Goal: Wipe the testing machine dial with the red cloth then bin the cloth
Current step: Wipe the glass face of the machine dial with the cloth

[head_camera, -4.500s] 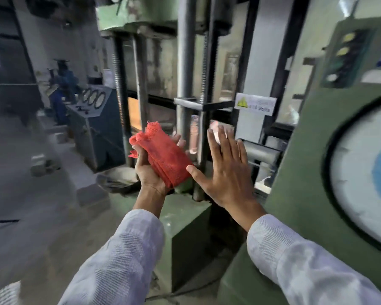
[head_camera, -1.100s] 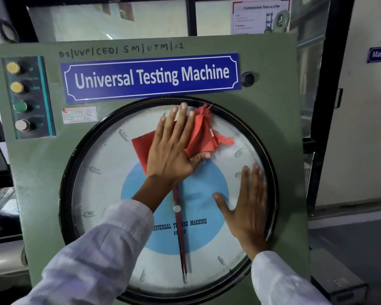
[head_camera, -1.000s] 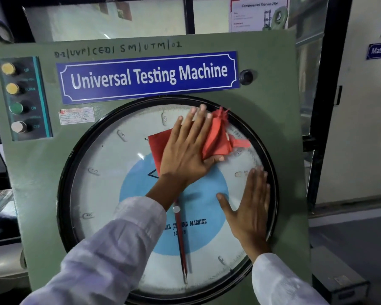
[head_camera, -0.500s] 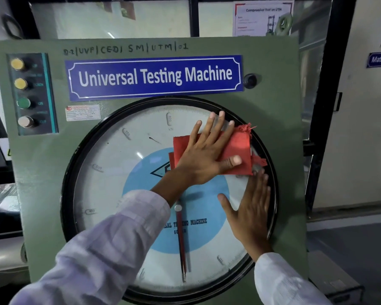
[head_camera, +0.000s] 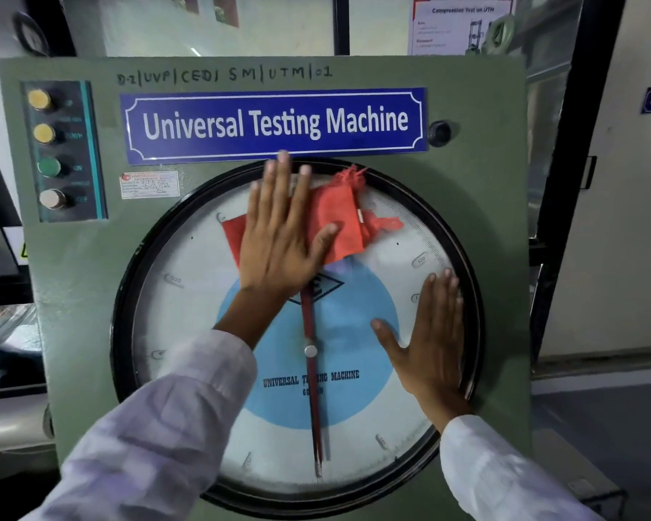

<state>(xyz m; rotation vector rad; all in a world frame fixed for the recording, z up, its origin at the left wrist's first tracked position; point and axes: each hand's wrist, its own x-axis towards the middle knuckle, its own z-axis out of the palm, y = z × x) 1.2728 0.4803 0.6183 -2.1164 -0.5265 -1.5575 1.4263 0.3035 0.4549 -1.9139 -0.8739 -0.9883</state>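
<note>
Red cloth pressed flat against the top of the dial

Red cloth [head_camera: 335, 223], a thin woven rag with frayed ends, lies against the upper part of the large round white dial [head_camera: 188, 314] of the green metal testing machine [head_camera: 72, 295]. The left hand [head_camera: 279, 238] presses it flat with an open palm, fingers [head_camera: 275, 193] straight and slightly spread, not gripping; the tips reach over the black dial rim [head_camera: 125, 295] to the lower edge of the blue "Universal Testing Machine" nameplate [head_camera: 275, 124]. The cloth shows on both sides of the hand, with a loose knotted tail trailing right, near the scale marks.

The right hand [head_camera: 429, 340] rests open and empty on the glass at the dial's right edge, fingers together and pointing up, the outer ones just beside the rim. A red pointer [head_camera: 312, 408] runs vertically down the blue centre disc [head_camera: 354, 332] between the two arms. The dial's left half and bottom are uncovered. Four round buttons [head_camera: 46, 144] sit in a column at the panel's upper left, well apart from both hands.
</note>
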